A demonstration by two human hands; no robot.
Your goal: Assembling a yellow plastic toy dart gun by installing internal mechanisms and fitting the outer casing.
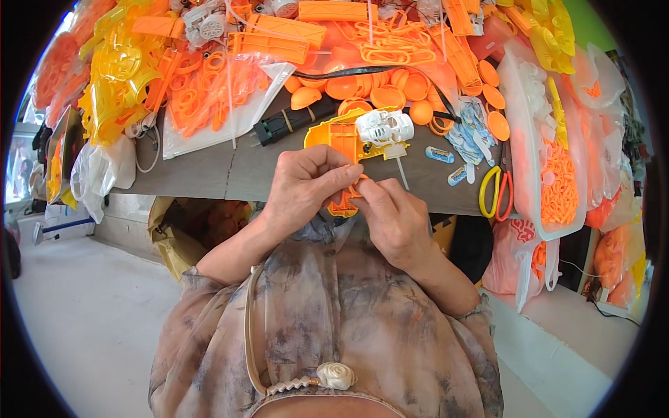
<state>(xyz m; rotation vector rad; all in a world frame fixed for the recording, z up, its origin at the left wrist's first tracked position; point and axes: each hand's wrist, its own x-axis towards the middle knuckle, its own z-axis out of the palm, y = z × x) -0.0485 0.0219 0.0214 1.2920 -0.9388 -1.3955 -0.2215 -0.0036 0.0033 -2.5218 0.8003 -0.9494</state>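
at the edge of a grey table (202,174), two hands are pinching a small orange piece (358,184)

head view: the left hand (300,184) is pressing thumb and forefinger together on the piece; the right hand (397,219) appears to be gripping its other side. just beyond, a yellow shell (317,136) is lying uncovered, with a white mechanism (385,128) seemingly already placed. the small piece seems not yet settled; loose orange cups (415,87) are lying behind.
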